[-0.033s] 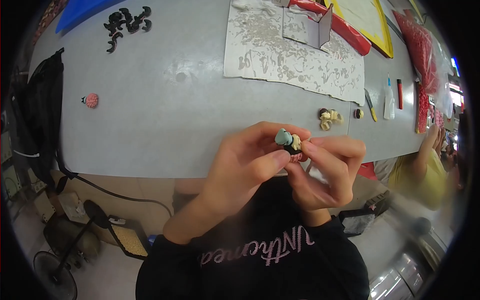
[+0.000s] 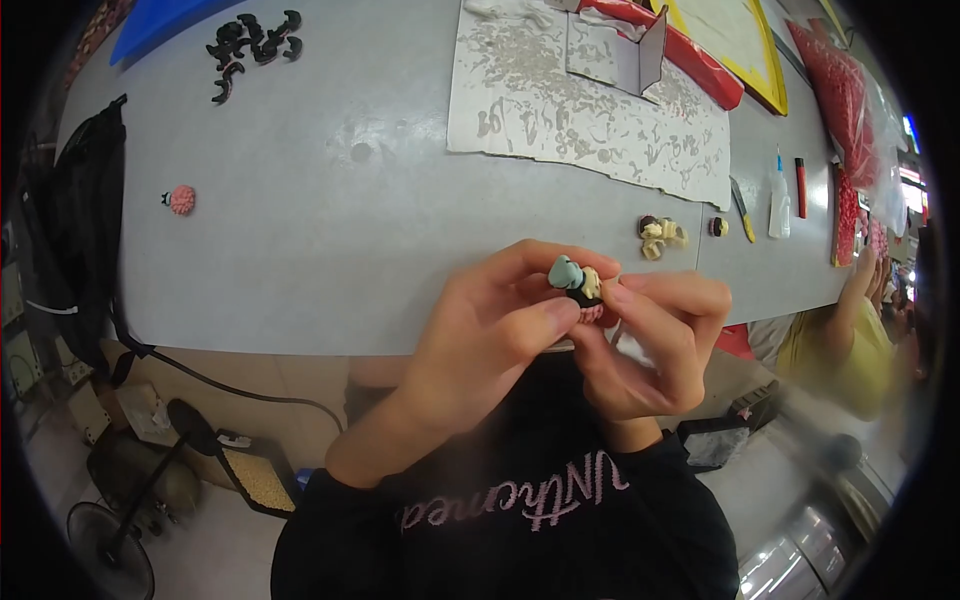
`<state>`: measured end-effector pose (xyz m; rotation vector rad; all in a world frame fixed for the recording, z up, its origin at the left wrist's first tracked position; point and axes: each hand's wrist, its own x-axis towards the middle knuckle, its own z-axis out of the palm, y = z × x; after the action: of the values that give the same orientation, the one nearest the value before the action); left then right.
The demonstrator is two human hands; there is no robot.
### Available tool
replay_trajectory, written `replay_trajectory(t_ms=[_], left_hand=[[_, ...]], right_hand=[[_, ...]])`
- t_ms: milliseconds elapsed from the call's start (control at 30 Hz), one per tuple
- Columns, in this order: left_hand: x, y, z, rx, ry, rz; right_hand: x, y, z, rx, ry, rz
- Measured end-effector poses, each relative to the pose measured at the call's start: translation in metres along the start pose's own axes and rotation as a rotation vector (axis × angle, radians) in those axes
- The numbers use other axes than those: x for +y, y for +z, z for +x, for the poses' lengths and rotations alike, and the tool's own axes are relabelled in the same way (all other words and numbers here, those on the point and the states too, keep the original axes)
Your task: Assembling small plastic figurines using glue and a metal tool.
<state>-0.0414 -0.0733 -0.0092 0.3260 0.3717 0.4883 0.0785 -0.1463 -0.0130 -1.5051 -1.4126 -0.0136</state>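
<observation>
Between my two hands is a small figurine with a pale blue-green top, a cream part, a black band and a knobbly pink underside. My left hand pinches it from the left, thumb at the black part and forefinger behind. From the right, my right hand grips its cream side with thumb and forefinger. Something white, perhaps tissue, is tucked in the right palm. Fingers hide part of the figurine. Beyond my right hand lie several cream and brown small pieces, and a single dark and cream piece.
Black curved pieces lie far left, with a pink knobbly piece nearer. A stained white sheet bears an open box. At right are a yellow-handled knife, a needle-tipped bottle and another person's arm.
</observation>
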Motion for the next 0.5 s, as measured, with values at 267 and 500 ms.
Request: replay_trajectory(t_ms=[267,500], left_hand=[[-0.004,0.001,-0.001,0.06,-0.009,-0.03],[-0.01,-0.001,-0.003,0.098,0.073,-0.065]], right_hand=[[-0.001,0.001,-0.004,-0.032,0.053,0.009],[-0.004,0.004,0.001,-0.058,0.055,0.028]])
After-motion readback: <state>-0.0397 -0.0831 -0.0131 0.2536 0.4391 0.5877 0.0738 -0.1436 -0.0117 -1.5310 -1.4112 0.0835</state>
